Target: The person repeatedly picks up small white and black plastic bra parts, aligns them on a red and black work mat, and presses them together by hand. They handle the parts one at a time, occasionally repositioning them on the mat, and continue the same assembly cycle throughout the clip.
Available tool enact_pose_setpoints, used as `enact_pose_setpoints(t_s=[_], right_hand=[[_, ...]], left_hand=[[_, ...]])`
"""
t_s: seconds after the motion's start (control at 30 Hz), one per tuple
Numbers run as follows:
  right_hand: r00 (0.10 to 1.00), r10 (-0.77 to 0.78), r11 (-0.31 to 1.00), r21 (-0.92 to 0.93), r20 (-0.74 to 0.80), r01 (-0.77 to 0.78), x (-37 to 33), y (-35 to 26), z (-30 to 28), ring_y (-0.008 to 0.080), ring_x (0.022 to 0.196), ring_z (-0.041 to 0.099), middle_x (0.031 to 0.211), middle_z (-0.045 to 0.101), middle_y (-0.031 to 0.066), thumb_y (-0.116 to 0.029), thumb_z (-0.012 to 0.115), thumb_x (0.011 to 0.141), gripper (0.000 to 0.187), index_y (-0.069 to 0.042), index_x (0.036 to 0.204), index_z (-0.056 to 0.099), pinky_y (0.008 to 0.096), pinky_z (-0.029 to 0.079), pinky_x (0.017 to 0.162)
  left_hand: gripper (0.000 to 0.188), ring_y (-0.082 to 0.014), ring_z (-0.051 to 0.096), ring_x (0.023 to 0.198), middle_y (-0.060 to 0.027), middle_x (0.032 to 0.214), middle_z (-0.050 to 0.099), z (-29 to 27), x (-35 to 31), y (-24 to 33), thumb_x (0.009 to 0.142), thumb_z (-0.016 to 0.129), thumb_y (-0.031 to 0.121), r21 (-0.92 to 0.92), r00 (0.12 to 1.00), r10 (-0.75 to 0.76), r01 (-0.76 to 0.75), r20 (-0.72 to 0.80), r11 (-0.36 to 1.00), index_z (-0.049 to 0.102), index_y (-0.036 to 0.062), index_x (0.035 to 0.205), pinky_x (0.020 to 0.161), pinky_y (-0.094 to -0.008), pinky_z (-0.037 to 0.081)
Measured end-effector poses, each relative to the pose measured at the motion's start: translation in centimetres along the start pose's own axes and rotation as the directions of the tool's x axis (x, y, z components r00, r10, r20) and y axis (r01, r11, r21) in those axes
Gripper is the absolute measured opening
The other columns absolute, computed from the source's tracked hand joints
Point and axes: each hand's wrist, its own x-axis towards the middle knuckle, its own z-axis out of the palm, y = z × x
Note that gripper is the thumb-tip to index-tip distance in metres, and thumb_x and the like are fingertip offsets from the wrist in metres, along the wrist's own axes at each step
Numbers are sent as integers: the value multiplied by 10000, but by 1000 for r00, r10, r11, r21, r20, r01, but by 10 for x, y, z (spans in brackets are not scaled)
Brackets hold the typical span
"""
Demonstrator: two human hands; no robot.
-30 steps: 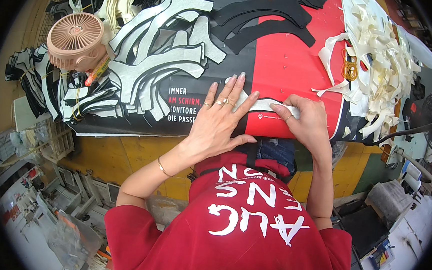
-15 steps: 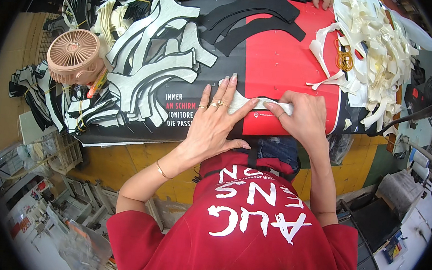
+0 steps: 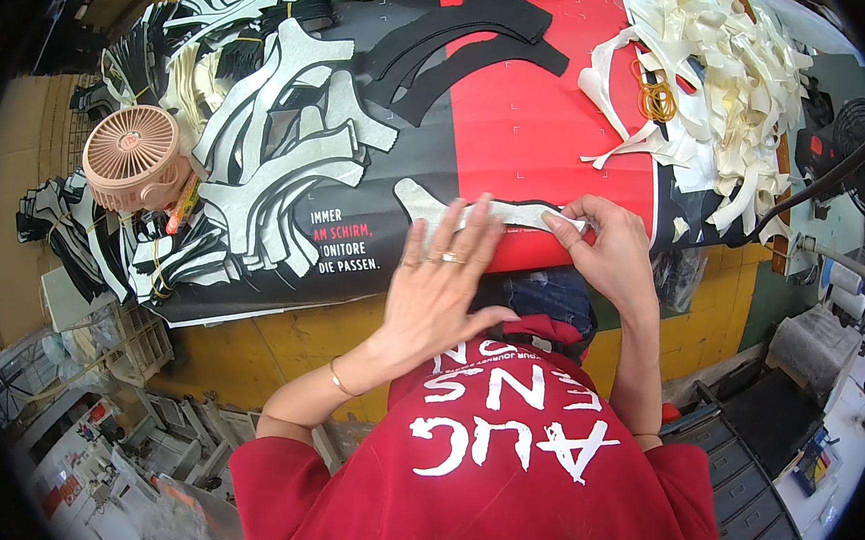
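Fingers (image 3: 460,237) of the left hand (image 3: 439,296) are spread flat, pressing a grey cut-out strip (image 3: 477,213) onto the tabletop (image 3: 522,136). Right hand (image 3: 605,247) pinches the strip's right end between thumb and forefinger. Strip lies under both hands, on the red sheet's near edge.

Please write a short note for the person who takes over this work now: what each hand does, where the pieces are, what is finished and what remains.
Left hand: flat, fingers spread, pressing the grey curved piece on the red and black sheet.
Right hand: pinching the piece's right end.
Done: cannot tell from this view whether the piece is finished.
Left: stacks of grey and black pieces lie far left by the pink fan; a heap of cream strips lies far right.
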Motion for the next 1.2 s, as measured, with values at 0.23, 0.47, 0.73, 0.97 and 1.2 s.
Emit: enact_pose_setpoints(t_s=[0.23, 0.47, 0.73, 0.97, 1.2], right_hand=[[996, 73, 993, 92, -53, -68, 1, -7, 1, 145, 489, 528, 570, 587, 86, -305, 757, 886, 336, 14, 808, 688, 325, 402, 490], [973, 10, 1000, 16, -229, -6, 1, -7, 4, 133, 440, 448, 510, 486, 43, -332, 784, 864, 392, 1, 707, 649, 328, 351, 458], [955, 29, 997, -66, -296, -51, -3, 3, 22, 252, 514, 568, 606, 591, 58, -396, 757, 864, 408, -43, 690, 649, 399, 379, 524], [955, 42, 991, -107, -292, -76, -4, 3, 24, 256, 575, 597, 623, 599, 49, -404, 747, 874, 357, -63, 833, 652, 404, 362, 627], [804, -123, 981, -191, -582, 12, -12, 24, 35, 174, 591, 559, 651, 559, -13, -361, 772, 869, 401, -90, 1109, 599, 359, 353, 676]], left_hand=[[1138, -362, 198, 1522, -217, 1634, 211, 21, 23, 13, 758, 688, 676, -186, 999, 26, -18, 38, 982, 275, -47, 1536, 1222, -489, 164], [1124, -366, 192, 1521, -217, 1632, 213, 23, 21, 14, 736, 697, 690, -181, 1000, 24, -24, -5, 983, 299, 27, 1552, 1221, -495, 160], [1081, -379, 187, 1519, -219, 1632, 209, 21, 23, 18, 737, 713, 672, -225, 1000, -13, 12, -2, 974, 333, 72, 1553, 1219, -512, 152], [1073, -401, 199, 1508, -232, 1623, 222, 25, 25, 27, 730, 736, 660, -213, 997, -62, 51, -49, 976, 355, 68, 1540, 1214, -527, 143], [1065, -414, 192, 1507, -232, 1620, 226, 37, 26, 29, 737, 736, 657, -151, 993, -74, 58, -97, 987, 353, 67, 1535, 1208, -544, 122]])
